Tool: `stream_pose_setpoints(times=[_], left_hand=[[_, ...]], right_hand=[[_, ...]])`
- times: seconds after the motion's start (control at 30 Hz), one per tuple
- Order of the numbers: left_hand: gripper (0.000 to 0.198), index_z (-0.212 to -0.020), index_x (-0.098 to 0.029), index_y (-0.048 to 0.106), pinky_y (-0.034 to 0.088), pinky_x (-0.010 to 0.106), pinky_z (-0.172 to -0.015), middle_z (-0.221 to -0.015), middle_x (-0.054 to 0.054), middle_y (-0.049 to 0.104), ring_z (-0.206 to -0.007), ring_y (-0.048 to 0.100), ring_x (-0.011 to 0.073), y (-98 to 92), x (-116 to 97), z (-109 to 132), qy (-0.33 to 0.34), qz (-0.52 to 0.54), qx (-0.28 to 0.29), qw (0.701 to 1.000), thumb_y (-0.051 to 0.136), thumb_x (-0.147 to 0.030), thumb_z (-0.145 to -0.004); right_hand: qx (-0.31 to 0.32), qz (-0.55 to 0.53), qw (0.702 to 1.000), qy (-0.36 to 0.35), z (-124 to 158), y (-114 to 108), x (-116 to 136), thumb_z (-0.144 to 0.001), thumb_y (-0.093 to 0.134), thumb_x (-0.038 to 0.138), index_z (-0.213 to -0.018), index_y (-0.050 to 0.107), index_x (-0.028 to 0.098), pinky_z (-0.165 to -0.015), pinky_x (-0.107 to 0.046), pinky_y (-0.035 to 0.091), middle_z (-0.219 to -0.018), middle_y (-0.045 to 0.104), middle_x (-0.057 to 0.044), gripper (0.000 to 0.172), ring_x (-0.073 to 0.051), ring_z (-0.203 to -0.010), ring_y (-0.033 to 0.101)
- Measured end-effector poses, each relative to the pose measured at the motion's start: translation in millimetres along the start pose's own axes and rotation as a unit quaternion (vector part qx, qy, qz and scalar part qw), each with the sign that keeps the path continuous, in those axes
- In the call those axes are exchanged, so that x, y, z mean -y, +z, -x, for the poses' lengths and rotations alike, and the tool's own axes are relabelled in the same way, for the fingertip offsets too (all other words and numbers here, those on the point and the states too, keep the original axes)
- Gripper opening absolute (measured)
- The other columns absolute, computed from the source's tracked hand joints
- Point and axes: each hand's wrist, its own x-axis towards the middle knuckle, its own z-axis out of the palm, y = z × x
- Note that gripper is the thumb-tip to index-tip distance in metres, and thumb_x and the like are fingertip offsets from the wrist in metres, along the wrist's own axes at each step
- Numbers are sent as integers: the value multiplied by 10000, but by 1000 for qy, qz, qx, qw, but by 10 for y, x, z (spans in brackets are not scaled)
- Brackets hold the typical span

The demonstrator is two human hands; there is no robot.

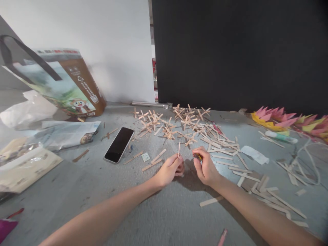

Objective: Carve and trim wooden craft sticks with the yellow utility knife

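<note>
Between the thumb and fingers of my left hand [167, 171] a thin wooden craft stick [179, 149] is pinched, its end pointing up. My right hand [208, 169], just to the right, is closed around a small yellow-and-dark object [197, 156]; the fingers cover most of it, so its kind is unclear. A gap separates the two hands. Behind them lies a pile of craft sticks joined into star shapes [169, 131]. Loose craft sticks [220, 147] spread to the right, and a single stick [210, 201] rests near my right wrist.
A phone [119, 145] lies left of my hands, with a small patterned packet [145, 156] nearby. Farther left are a carrier bag [77, 82] and plastic packages [69, 133]. At right are a glue stick [281, 136], a white cord [317, 167] and pink-yellow folded paper [276, 119].
</note>
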Motion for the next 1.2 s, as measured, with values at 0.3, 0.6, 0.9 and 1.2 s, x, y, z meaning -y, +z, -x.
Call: stream_pose_setpoints(times=[0.3,0.6,0.9,1.2], left_hand=[[566,-917,-139,584,188,225,-508,-607,-102,259,-527,251,71,-16,8,0,55,-63,6,996,549,-704,-942],[495,-967,-207,463,223,195,-510,-594,-120,328,-496,279,62,-2,15,-16,51,-42,-25,997,597,-681,-925],[422,-1000,-178,535,293,212,-552,-662,-83,368,-572,323,90,-12,72,6,79,-82,-49,992,544,-600,-978],[387,-1014,-175,622,326,229,-566,-600,-62,441,-547,393,113,-45,67,54,121,-250,-126,952,454,-523,-1033]], right_hand=[[-2,12,1000,-11,-6,2,-14,-1054,418,186,-1246,460,239,-842,-460,505,-1048,565,-100,204,-265,-951,566],[6,22,1000,2,-6,4,-18,-1058,419,200,-1208,500,235,-838,-447,516,-1040,597,-104,175,-266,-924,594],[19,120,993,15,-152,-84,219,-1083,410,203,-1282,534,238,-768,-395,553,-1021,693,-114,237,-258,-889,686],[156,94,966,181,-369,-276,712,-1082,440,306,-776,528,249,-470,-289,324,-519,498,54,323,-137,-422,475]])
